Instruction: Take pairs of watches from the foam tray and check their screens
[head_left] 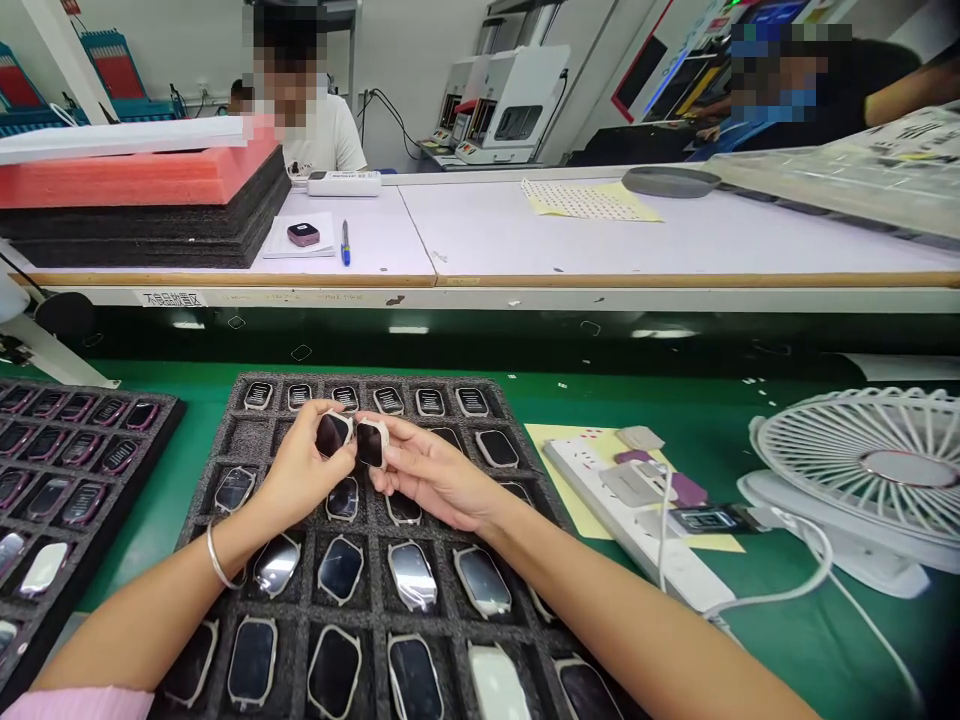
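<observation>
Above the middle foam tray [300, 620], my two hands are close together, each with a smartwatch body. My left hand [307, 460] is closed around one dark-screened watch case [334, 432]. Fingers of my right hand [427, 465] pinch a second watch case [370, 443], its dark face toward me. The two cases are side by side, nearly touching. Beneath them the grey tray holds rows of silver-framed watch cases, such as a dark one [340, 570] and a white one [498, 682]. Some pockets behind my hands are hidden.
Another foam tray [157, 450] with purple-framed watches lies at left. To the right are a power strip [637, 530], cables and a white fan [862, 470]. A raised shelf [480, 230] runs across the back, with stacked foam [135, 220] on it. Two people are beyond.
</observation>
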